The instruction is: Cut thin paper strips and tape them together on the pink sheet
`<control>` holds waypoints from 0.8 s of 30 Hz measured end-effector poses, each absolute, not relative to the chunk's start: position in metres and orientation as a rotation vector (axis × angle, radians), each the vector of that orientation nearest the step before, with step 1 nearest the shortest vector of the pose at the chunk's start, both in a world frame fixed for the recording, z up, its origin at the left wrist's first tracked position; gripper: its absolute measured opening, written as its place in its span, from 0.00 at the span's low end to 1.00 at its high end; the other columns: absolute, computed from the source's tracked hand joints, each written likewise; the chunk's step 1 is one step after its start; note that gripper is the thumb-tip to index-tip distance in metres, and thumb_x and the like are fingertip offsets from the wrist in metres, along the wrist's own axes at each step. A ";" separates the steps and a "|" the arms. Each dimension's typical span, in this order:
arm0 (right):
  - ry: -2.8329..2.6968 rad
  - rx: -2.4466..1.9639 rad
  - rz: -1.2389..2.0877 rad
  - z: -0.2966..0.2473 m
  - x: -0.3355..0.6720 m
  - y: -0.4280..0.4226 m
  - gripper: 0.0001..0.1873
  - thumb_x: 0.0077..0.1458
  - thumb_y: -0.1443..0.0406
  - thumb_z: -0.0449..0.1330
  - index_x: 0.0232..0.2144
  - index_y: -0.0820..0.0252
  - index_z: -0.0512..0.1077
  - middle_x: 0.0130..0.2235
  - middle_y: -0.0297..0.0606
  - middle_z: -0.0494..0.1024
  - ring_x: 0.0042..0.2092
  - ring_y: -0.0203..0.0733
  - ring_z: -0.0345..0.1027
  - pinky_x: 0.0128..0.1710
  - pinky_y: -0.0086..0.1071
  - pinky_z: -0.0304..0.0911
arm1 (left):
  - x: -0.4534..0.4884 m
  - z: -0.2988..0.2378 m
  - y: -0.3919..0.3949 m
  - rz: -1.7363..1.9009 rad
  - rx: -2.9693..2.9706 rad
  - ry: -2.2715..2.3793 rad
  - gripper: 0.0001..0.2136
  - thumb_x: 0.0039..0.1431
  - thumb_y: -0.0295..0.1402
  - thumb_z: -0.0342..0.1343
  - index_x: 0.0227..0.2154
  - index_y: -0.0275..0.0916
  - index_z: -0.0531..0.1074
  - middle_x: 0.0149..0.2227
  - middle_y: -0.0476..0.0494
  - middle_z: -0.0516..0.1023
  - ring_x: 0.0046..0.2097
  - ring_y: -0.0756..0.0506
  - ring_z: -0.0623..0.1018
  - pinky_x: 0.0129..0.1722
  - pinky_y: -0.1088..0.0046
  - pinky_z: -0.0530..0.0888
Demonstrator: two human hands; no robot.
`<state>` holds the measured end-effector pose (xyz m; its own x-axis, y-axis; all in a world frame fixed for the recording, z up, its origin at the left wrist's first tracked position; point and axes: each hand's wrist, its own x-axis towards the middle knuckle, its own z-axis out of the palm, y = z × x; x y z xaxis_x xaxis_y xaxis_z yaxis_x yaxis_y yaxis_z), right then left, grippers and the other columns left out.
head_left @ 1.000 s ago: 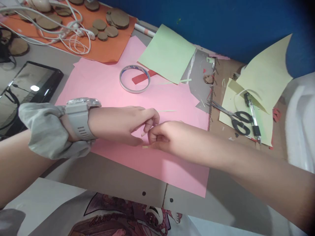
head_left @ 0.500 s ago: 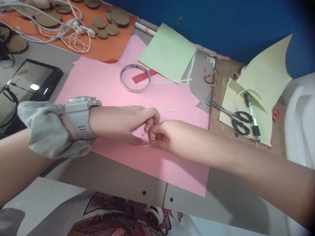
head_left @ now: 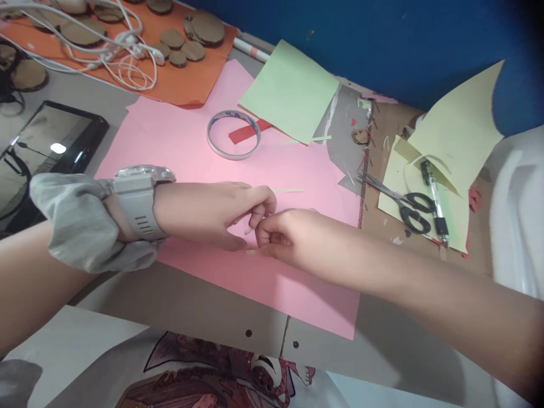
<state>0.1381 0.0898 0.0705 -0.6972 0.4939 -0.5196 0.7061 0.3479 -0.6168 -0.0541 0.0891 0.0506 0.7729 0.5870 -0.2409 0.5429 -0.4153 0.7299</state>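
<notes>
My left hand (head_left: 229, 212), with a grey watch at its wrist, is over the pink paper (head_left: 178, 136), its fingers curled in and its thumb pointing toward the right hand. Against those fingers my right hand (head_left: 283, 232) is closed in a pinch. The short end of a pale paper strip (head_left: 251, 251) pokes out by the right fingertips; the fingers hide the rest of it. What the left fingers hold, if anything, is hidden. Another thin pale green strip (head_left: 289, 190) lies flat on the pink paper just beyond the hands.
A tape roll (head_left: 233, 156) lies on the pink paper by a red strip (head_left: 244, 134) and a green sheet (head_left: 293, 90). Scissors (head_left: 414, 212) and a pen (head_left: 435, 204) are at right. Cardboard discs (head_left: 204, 28) and white cables (head_left: 127, 45) cover an orange sheet at back left.
</notes>
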 end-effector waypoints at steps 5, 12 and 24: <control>2.384 1.100 -1.260 0.070 0.139 0.088 0.10 0.53 0.64 0.53 0.21 0.57 0.66 0.21 0.25 0.66 0.22 0.29 0.55 0.30 0.29 0.48 | -0.056 0.050 0.090 0.071 2.091 0.805 0.17 0.49 0.28 0.57 0.42 0.40 0.62 0.35 0.51 0.70 0.29 0.52 0.67 0.27 0.77 0.60; 2.364 1.115 -1.238 0.071 0.137 0.089 0.09 0.53 0.66 0.53 0.21 0.58 0.66 0.20 0.25 0.65 0.22 0.29 0.53 0.31 0.30 0.47 | -0.055 0.049 0.091 0.051 2.102 0.824 0.16 0.50 0.28 0.56 0.42 0.40 0.62 0.34 0.51 0.70 0.29 0.52 0.67 0.27 0.77 0.60; 2.366 1.125 -1.327 0.072 0.139 0.087 0.11 0.55 0.64 0.54 0.22 0.58 0.65 0.21 0.24 0.64 0.24 0.29 0.54 0.34 0.30 0.46 | -0.055 0.052 0.091 -0.004 2.076 0.860 0.16 0.50 0.30 0.57 0.42 0.42 0.61 0.37 0.52 0.70 0.36 0.49 0.69 0.32 0.75 0.62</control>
